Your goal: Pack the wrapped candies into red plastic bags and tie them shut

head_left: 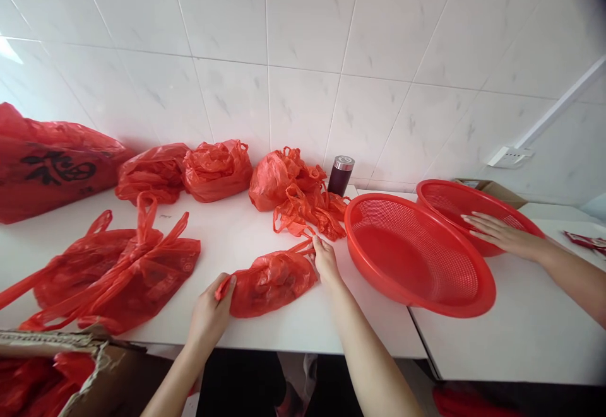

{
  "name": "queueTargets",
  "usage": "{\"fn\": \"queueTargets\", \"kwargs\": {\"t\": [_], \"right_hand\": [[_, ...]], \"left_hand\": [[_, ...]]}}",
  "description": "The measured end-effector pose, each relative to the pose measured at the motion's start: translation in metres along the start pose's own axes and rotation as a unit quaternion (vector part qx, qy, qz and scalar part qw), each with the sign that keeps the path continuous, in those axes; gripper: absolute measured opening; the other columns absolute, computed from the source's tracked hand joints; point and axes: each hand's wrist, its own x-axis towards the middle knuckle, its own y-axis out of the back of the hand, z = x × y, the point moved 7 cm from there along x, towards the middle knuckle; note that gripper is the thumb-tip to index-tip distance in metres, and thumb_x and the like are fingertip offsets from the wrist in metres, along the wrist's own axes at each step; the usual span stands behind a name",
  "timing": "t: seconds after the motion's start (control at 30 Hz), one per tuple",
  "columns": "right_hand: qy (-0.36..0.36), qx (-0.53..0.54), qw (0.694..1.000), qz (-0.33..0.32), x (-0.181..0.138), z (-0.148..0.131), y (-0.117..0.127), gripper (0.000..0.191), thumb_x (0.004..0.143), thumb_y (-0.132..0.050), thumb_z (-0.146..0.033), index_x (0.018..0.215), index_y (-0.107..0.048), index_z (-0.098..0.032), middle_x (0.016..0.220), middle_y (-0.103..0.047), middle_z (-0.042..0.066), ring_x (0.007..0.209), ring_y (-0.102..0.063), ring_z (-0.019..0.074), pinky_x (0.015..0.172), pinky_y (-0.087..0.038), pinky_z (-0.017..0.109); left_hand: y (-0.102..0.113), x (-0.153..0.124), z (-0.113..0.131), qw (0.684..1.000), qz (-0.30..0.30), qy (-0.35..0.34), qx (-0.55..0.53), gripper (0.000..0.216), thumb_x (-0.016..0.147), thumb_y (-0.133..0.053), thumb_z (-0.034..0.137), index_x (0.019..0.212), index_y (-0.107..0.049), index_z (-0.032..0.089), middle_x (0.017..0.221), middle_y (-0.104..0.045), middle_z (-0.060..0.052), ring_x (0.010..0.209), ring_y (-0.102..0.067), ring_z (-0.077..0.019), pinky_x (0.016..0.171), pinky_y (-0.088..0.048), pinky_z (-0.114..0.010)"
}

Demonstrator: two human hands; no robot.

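A red plastic bag lies on the white table between my hands, with lumpy contents showing dimly through its film. My left hand is closed on the bag's left end, a bit of red film poking out by the thumb. At the other side, my right hand pinches the thin handles of the bag, stretched up toward the right. Just behind it, a heap of crumpled red bags touches the area by my right fingertips. What fills the bag I cannot make out.
Two red colanders stand to the right; another person's hand reaches over the rear one. Several red bags line the wall, beside a dark tumbler. More filled bags lie left, above a cardboard box.
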Motion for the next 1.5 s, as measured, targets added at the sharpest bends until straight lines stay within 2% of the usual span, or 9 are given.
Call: {"fn": "queueTargets", "kwargs": {"t": [0.33, 0.53, 0.63, 0.8, 1.07, 1.23, 1.3, 1.43, 1.5], "right_hand": [[-0.008, 0.1, 0.995, -0.001, -0.003, -0.016, -0.007, 0.049, 0.076, -0.056, -0.067, 0.063, -0.053, -0.02, 0.051, -0.046, -0.004, 0.043, -0.037, 0.0083, 0.042, -0.029, 0.023], [0.06, 0.085, 0.986, -0.131, -0.032, -0.081, -0.02, 0.042, 0.082, -0.059, -0.058, 0.073, -0.063, -0.017, 0.056, -0.052, -0.002, 0.052, -0.048, 0.0097, 0.052, -0.039, 0.023], [0.117, 0.068, 0.973, -0.188, -0.05, -0.111, -0.032, 0.037, 0.089, -0.054, -0.052, 0.078, -0.063, -0.018, 0.056, -0.051, -0.003, 0.052, -0.047, 0.0091, 0.052, -0.039, 0.022], [0.154, 0.079, 0.983, -0.058, -0.053, -0.119, -0.009, 0.027, 0.091, -0.051, -0.047, 0.089, -0.055, -0.021, 0.07, -0.061, -0.001, 0.057, -0.05, 0.0098, 0.056, -0.042, 0.022], [0.094, -0.016, 0.987, -0.127, -0.063, -0.047, -0.041, 0.028, 0.089, -0.05, -0.044, 0.107, -0.049, -0.022, 0.085, -0.064, 0.003, 0.065, -0.057, 0.0147, 0.058, -0.046, 0.026], [0.1, -0.09, 0.987, -0.085, -0.063, -0.009, -0.042, 0.023, 0.088, -0.047, -0.039, 0.101, -0.053, -0.022, 0.08, -0.062, 0.002, 0.064, -0.057, 0.016, 0.061, -0.045, 0.028], [0.101, -0.101, 0.986, -0.085, -0.063, -0.003, -0.041, 0.021, 0.088, -0.047, -0.039, 0.097, -0.054, -0.022, 0.078, -0.061, 0.001, 0.063, -0.056, 0.0162, 0.059, -0.043, 0.027], [0.12, -0.117, 0.981, -0.102, -0.069, -0.004, -0.043, 0.018, 0.088, -0.048, -0.039, 0.095, -0.056, -0.024, 0.076, -0.06, -0.001, 0.059, -0.052, 0.0157, 0.058, -0.04, 0.027], [0.134, -0.122, 0.978, -0.103, -0.072, -0.005, -0.045, 0.018, 0.089, -0.047, -0.039, 0.094, -0.056, -0.024, 0.077, -0.061, 0.0, 0.061, -0.053, 0.0162, 0.06, -0.041, 0.027]], "left_hand": [[0.032, -0.04, -0.014, 0.972, -0.019, 0.054, -0.229, 0.04, 0.084, -0.051, 0.057, 0.072, -0.059, 0.02, 0.072, -0.061, -0.001, 0.08, -0.06, -0.0226, 0.078, -0.045, -0.03], [0.073, -0.025, 0.052, 0.961, 0.229, -0.122, -0.095, 0.04, 0.081, -0.063, 0.045, 0.113, -0.055, 0.023, 0.127, -0.055, -0.011, 0.122, -0.05, -0.0288, 0.102, -0.038, -0.042], [0.032, -0.003, 0.083, 0.984, 0.078, -0.156, -0.019, 0.038, 0.081, -0.062, 0.042, 0.115, -0.058, 0.025, 0.123, -0.061, -0.009, 0.115, -0.055, -0.0302, 0.097, -0.04, -0.044], [-0.005, 0.013, 0.074, 0.992, -0.086, -0.089, -0.035, 0.026, 0.089, -0.046, 0.042, 0.09, -0.064, 0.024, 0.087, -0.071, -0.002, 0.077, -0.064, -0.0218, 0.07, -0.046, -0.032], [0.083, 0.027, 0.025, 0.996, 0.052, 0.057, 0.049, 0.034, 0.085, -0.049, 0.051, 0.098, -0.065, 0.024, 0.086, -0.071, -0.005, 0.079, -0.065, -0.0259, 0.067, -0.046, -0.034], [0.129, 0.009, 0.035, 0.951, 0.276, -0.012, 0.139, 0.037, 0.089, -0.045, 0.041, 0.116, -0.061, 0.021, 0.127, -0.058, -0.014, 0.116, -0.054, -0.0342, 0.094, -0.042, -0.049], [0.112, 0.001, 0.038, 0.963, 0.242, -0.056, 0.1, 0.034, 0.09, -0.045, 0.041, 0.111, -0.063, 0.022, 0.123, -0.061, -0.011, 0.115, -0.055, -0.0302, 0.096, -0.042, -0.044], [0.032, -0.002, 0.015, 0.999, -0.023, -0.044, 0.008, 0.033, 0.085, -0.052, 0.048, 0.106, -0.066, 0.027, 0.104, -0.07, -0.004, 0.088, -0.065, -0.0225, 0.076, -0.051, -0.033], [0.013, 0.003, -0.005, 0.999, -0.036, -0.019, 0.0, 0.035, 0.084, -0.051, 0.048, 0.106, -0.066, 0.024, 0.102, -0.071, -0.007, 0.082, -0.066, -0.0226, 0.074, -0.051, -0.034]]}}
